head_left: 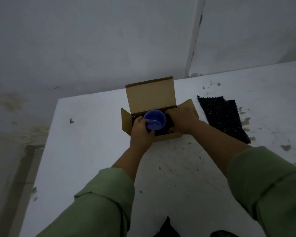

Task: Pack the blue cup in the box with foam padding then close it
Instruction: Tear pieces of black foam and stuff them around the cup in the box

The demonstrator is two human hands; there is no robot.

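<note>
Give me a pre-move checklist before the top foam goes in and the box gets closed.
1. Blue cup inside box: ok, sits between the walls.
2. Dark padding under and around cup: ok at the sides; underneath cannot tell.
3. Left hand off the cup: not ok, fingers curl round its near side.
4. Right hand clear of the box: not ok, it rests across the right end.
5. Spare foam sheet within reach: ok, lies on the table right of the box.
6. Lid flap free to fold: ok, stands upright at the back.
</note>
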